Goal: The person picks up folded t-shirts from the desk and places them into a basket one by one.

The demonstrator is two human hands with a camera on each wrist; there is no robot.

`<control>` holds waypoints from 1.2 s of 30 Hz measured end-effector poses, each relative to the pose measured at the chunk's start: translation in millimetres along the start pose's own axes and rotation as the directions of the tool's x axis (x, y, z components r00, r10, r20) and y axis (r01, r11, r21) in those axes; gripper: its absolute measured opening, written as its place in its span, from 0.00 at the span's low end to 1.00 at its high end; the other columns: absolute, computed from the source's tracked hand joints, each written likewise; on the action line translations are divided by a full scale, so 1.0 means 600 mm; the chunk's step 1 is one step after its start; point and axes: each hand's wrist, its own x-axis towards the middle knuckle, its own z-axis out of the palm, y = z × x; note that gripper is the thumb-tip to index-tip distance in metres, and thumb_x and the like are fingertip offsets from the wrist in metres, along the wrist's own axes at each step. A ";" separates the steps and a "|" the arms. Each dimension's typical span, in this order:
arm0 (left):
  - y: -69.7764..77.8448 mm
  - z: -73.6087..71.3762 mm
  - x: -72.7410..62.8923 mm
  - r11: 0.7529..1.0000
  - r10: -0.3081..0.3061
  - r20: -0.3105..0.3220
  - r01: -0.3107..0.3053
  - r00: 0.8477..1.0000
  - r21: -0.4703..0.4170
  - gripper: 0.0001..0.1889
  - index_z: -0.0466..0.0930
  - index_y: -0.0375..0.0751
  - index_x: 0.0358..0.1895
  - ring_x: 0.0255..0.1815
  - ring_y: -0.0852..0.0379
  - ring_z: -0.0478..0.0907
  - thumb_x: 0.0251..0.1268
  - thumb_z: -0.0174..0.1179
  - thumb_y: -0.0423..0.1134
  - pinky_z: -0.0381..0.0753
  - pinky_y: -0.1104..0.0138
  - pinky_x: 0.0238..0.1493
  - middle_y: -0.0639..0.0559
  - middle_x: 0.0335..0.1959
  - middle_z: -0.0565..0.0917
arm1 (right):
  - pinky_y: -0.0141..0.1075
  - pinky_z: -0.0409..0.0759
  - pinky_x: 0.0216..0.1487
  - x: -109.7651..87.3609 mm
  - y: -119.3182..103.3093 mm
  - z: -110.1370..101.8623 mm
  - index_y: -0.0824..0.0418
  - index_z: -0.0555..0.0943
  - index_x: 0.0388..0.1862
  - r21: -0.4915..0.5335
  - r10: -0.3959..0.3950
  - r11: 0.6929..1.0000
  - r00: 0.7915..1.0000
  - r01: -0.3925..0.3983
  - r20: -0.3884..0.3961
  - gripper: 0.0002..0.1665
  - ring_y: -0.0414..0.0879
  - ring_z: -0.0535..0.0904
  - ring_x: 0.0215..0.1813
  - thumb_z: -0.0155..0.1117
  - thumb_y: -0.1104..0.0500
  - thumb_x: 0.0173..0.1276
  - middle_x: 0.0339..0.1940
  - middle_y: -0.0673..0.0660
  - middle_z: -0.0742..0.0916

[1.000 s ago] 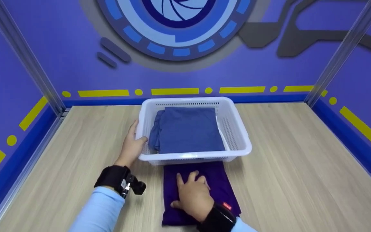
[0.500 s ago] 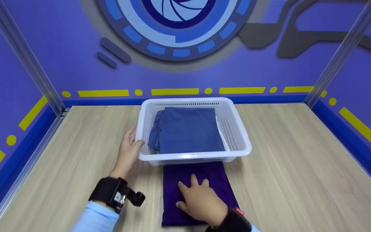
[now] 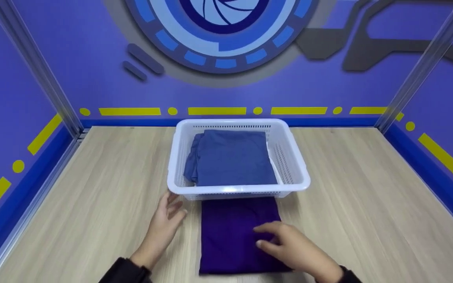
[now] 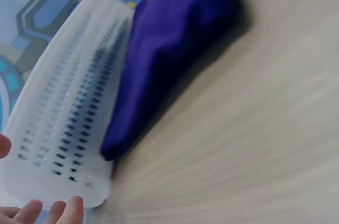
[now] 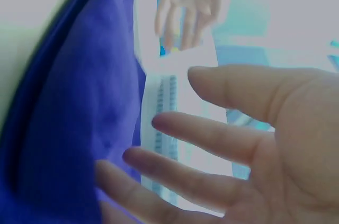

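Observation:
A folded purple garment lies on the table against the front of a white plastic basket. My right hand hovers over the garment's right part, fingers spread and holding nothing; the right wrist view shows the loose fingers beside the purple fabric. Just below the basket's front left corner is my left hand, relaxed and apart from the garment. In the left wrist view its fingertips appear near the perforated basket wall; whether they touch it I cannot tell.
Folded blue-grey clothes lie in the basket, with something white showing at their right edge. The wooden table extends to both sides. A blue printed panel stands behind, and side panels with metal posts flank it.
My left hand has let go of the basket's left rim and drawn back toward me. The right hand has lifted from flat on the garment and shifted to the right.

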 end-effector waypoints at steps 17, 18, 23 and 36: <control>-0.008 0.035 -0.057 0.948 -0.248 0.335 0.299 0.909 -0.110 0.42 0.37 0.16 0.76 0.76 0.27 0.54 0.69 0.52 0.32 0.65 0.44 0.72 0.20 0.76 0.51 | 0.48 0.86 0.48 -0.029 0.091 -0.064 0.78 0.57 0.75 0.620 0.417 0.660 0.893 -0.424 0.167 0.43 0.52 0.82 0.49 0.63 0.56 0.74 0.65 0.72 0.75; -0.008 0.035 -0.057 0.946 -0.255 0.338 0.306 0.906 -0.104 0.42 0.38 0.15 0.75 0.76 0.27 0.54 0.69 0.52 0.32 0.66 0.45 0.71 0.19 0.75 0.52 | 0.48 0.86 0.50 -0.028 0.095 -0.065 0.78 0.55 0.76 0.654 0.419 0.620 0.887 -0.434 0.191 0.43 0.52 0.82 0.50 0.62 0.56 0.74 0.65 0.71 0.75; -0.010 0.037 -0.056 0.886 -0.315 0.416 0.422 0.853 -0.193 0.40 0.38 0.11 0.73 0.76 0.29 0.56 0.68 0.49 0.32 0.65 0.43 0.71 0.19 0.75 0.52 | 0.50 0.84 0.53 -0.026 0.112 -0.063 0.77 0.58 0.73 0.759 0.397 0.469 0.875 -0.452 0.276 0.39 0.47 0.83 0.48 0.61 0.57 0.75 0.47 0.57 0.83; -0.006 0.042 -0.052 0.795 -0.374 0.465 0.536 0.802 -0.286 0.40 0.41 0.13 0.74 0.70 0.35 0.68 0.67 0.50 0.32 0.73 0.47 0.67 0.24 0.69 0.67 | 0.47 0.83 0.56 -0.011 0.120 -0.039 0.81 0.53 0.74 0.802 0.322 0.383 0.880 -0.458 0.349 0.43 0.48 0.84 0.49 0.61 0.58 0.73 0.48 0.58 0.87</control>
